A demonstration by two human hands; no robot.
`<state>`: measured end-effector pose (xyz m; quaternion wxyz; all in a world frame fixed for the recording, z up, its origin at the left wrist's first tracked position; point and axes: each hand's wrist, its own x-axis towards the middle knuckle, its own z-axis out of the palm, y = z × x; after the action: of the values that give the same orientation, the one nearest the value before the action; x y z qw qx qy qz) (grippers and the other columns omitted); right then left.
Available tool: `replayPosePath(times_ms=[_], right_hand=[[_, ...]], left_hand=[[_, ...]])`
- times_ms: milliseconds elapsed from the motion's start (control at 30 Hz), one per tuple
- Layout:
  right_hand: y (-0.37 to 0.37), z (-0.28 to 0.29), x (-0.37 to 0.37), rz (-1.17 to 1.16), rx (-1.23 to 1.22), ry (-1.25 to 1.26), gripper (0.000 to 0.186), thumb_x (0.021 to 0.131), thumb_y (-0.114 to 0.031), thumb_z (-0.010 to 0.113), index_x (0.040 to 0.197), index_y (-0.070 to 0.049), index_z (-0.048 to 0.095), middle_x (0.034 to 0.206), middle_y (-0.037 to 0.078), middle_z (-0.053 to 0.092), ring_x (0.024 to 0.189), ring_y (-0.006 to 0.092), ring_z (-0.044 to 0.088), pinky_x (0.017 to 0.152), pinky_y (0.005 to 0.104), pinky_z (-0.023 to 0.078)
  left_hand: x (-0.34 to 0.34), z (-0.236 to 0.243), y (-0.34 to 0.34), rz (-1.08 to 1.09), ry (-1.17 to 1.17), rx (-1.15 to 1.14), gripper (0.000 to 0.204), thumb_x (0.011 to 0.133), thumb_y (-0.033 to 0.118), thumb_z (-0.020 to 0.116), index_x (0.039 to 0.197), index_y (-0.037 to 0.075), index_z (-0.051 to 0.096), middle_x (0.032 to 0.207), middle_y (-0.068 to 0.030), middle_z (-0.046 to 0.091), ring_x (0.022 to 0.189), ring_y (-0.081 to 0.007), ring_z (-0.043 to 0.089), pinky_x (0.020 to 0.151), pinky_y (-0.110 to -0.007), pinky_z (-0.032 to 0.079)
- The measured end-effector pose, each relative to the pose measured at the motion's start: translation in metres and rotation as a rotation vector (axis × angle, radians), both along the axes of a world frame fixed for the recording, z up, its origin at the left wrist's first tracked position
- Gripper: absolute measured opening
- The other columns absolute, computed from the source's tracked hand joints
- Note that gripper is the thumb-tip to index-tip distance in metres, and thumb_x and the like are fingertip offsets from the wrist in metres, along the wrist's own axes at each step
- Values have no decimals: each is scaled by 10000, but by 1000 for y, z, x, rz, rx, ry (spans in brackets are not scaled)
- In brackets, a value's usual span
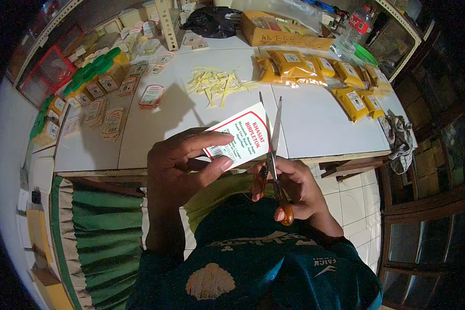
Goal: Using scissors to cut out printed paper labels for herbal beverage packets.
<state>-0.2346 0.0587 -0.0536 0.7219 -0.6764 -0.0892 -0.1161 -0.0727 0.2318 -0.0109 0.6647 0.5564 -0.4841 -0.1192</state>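
Note:
My left hand (183,168) pinches a white paper label with a red border (238,138) between thumb and fingers, just above my lap. My right hand (294,188) grips a pair of scissors with orange handles (275,155). The blades stand apart and point away from me, with the label's right edge between them. Both hands hover at the near edge of a white table (315,124).
A heap of yellow paper strips (217,82) lies mid-table. Yellow powder packets (315,70) fill the right side, and labelled packs (106,111) the left. A cardboard box (284,31), a plastic bottle (354,31) and a black bag (212,20) stand at the back. A grey cloth (398,137) hangs off the right edge.

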Motion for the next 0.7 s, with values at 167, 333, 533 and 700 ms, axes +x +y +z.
replayPosePath(times_ms=[167, 333, 533, 700], right_hand=[[-1, -2, -2, 11, 7, 21, 692, 652, -146, 853, 1229, 12, 506, 881, 48, 643, 811, 130, 624, 753, 276, 490], [-3, -1, -2, 19, -65, 23, 703, 644, -138, 857, 1232, 15, 504, 892, 55, 640, 818, 130, 625, 751, 276, 489], [-1, 2, -3, -8, -35, 31, 691, 644, -133, 849, 1224, 23, 508, 876, 53, 636, 801, 130, 618, 755, 273, 485], [-2, 3, -5, -20, -60, 66, 743, 625, -224, 871, 1216, 48, 512, 943, 84, 628, 816, 163, 621, 754, 298, 497]], left_hand=[[1, 3, 3, 13, -53, 52, 316, 738, -66, 704, 1044, 11, 684, 1032, -159, 677, 937, -191, 664, 781, -281, 555], [-2, 3, 3, 17, 20, 55, 328, 735, -71, 701, 1051, 15, 683, 1041, -160, 673, 939, -194, 660, 781, -282, 561], [-3, 4, 4, 16, -12, 30, 331, 734, -72, 698, 1052, 19, 683, 1032, -163, 669, 948, -193, 656, 776, -289, 570], [-3, 7, 4, 39, -76, 54, 337, 728, -73, 703, 1049, 28, 685, 1030, -160, 671, 953, -199, 656, 784, -289, 566]])
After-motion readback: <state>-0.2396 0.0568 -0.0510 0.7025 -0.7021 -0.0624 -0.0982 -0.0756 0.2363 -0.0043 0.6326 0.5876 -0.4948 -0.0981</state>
